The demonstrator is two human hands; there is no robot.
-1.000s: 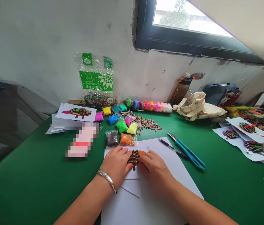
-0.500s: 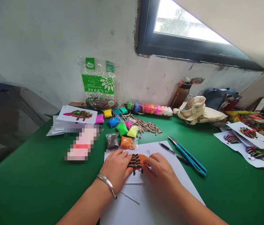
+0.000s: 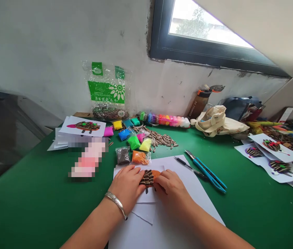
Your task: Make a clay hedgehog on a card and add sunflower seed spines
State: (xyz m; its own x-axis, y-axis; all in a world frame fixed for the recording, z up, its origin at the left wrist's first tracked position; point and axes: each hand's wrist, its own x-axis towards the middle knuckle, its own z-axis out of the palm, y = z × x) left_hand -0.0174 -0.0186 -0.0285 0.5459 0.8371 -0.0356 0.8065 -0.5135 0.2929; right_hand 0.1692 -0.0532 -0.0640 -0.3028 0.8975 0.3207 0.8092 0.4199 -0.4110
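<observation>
A small piece of orange modelling clay covered in overlapping rows of striped sunflower seeds (image 3: pixel 148 178) lies on a small white paper card (image 3: pixel 148 195). My left hand (image 3: pixel 127 185) presses against its left side, with a silver bangle (image 3: pixel 115 205) on that wrist. My right hand (image 3: pixel 169 186) rests on its right side and hides part of the orange clay. Both hands touch the piece, and their fingers nearly meet around it. A larger white paper sheet (image 3: pixel 185 173) lies under the card and my forearms.
Small bags of coloured clay (image 3: pixel 133 143) and loose sunflower seeds (image 3: pixel 157 137) lie just beyond the paper. To the right are a craft knife (image 3: pixel 188 167) and blue-handled scissors (image 3: pixel 207 174). Seed-decorated picture cards (image 3: pixel 276 152) lie at the right, with a blurred object (image 3: pixel 88 159) at the left.
The whole scene has shifted slightly in view as my head moved. Both hands stay on the seed-covered piece, with my right hand covering a little more of the orange clay.
</observation>
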